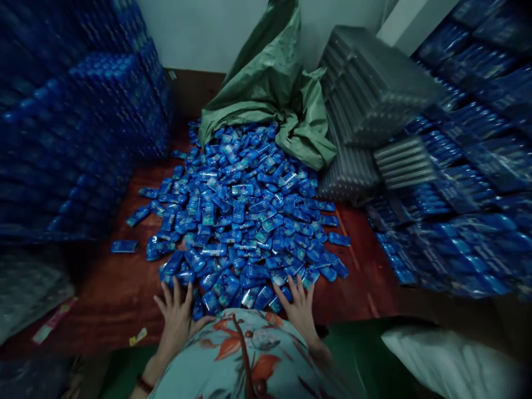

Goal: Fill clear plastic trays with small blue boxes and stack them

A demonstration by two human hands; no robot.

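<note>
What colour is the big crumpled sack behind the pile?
Green sack, seen in the head view.

Stacked blue packs [477,166] blurred at both sides, labels unreadable.

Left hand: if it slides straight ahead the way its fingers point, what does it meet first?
The left hand lies flat on the red-brown floor, fingers spread and pointing away from the body. Straight ahead it would meet the near edge of the pile of blue packets almost at once; its fingertips look about to touch them already.
</note>
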